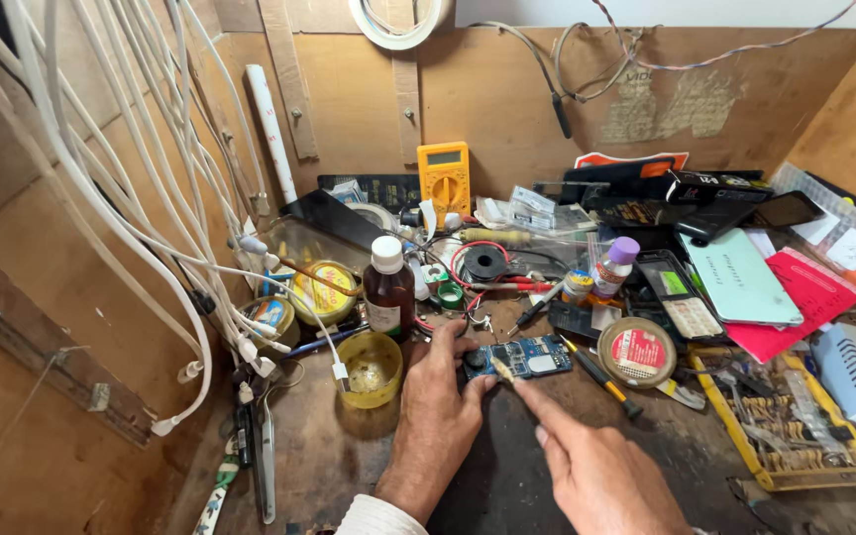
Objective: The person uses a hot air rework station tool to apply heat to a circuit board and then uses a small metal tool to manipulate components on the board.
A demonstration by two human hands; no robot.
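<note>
Blue circuit board (pixel 522 358) lies flat on the dark wooden bench (pixel 507 466), bare of any housing, just ahead of both hands. Left hand (pixel 440 401): fingertips pressed onto the board's left end, pinning it down; fingers curled, not spread. Right hand (pixel 596 471): index finger extended toward the board, a thin pale-tipped tool (pixel 501 370) pinched under it, tip touching the board's near left edge; cannot tell the exact grip behind the finger.

Judgement on progress: board already stripped out and exposed, work on it is under way; no reassembly visible.

Nearby: yellow tub (pixel 370 370) just left of the left hand, brown bottle (pixel 388 285) behind it, yellow multimeter (pixel 444 178) against the back wall, round tin (pixel 637 351) and yellow-handled screwdriver (pixel 601 378) right of the board.
</note>
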